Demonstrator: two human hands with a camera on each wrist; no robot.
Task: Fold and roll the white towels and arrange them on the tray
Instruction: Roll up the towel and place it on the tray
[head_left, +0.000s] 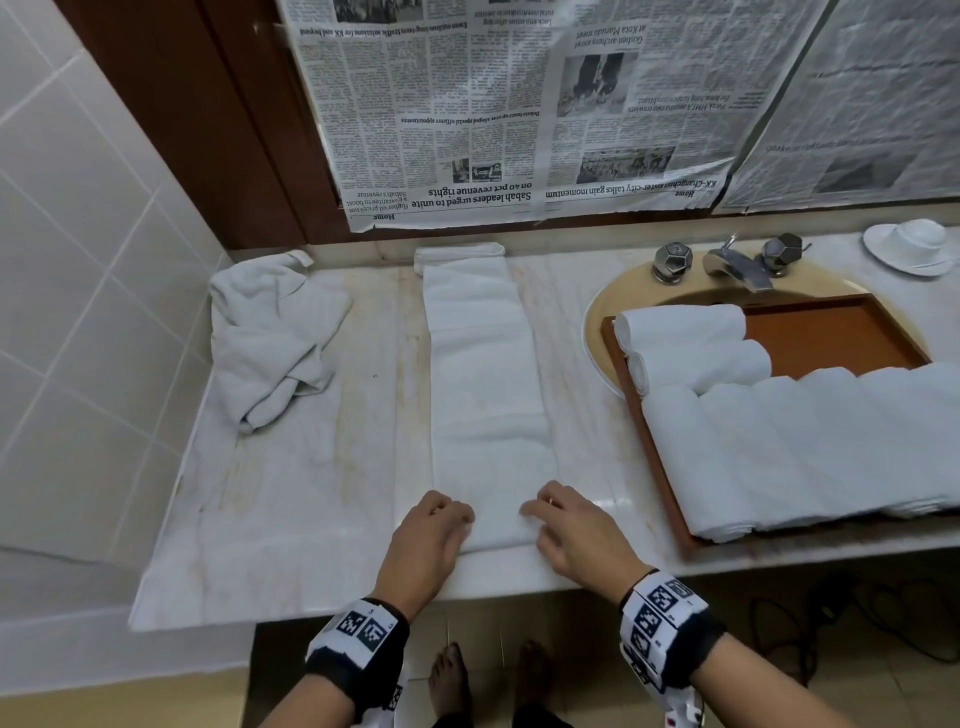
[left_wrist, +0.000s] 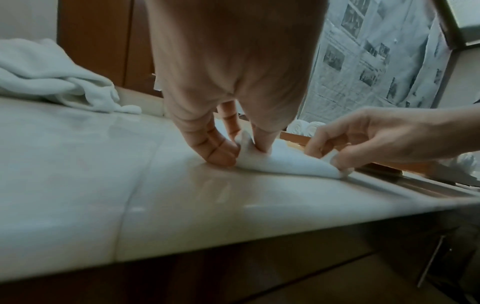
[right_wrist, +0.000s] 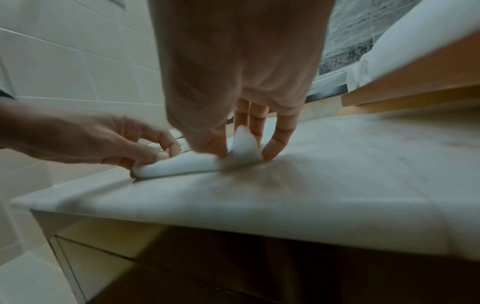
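Towel (head_left: 488, 395): white terry cloth, matt. Counter (head_left: 322, 519): glossy marble. Tray (head_left: 831, 332): wood. Tap (head_left: 732, 262): dull metal.

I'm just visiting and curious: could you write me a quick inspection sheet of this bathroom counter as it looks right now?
Surface: pale marble counter, stained in places.
Job's things: long folded towel lying flat, near end just lifted; crumpled towel at back left; wooden tray over the sink, holding rolled towels and a row of larger towels.
Clutter: white dish at back right.
Hands: left hand and right hand each pinch a near corner of the long towel.
Cables: dark cables on the floor to the right.
Surroundings: newspaper covering the wall behind, tiled wall at left, metal tap.
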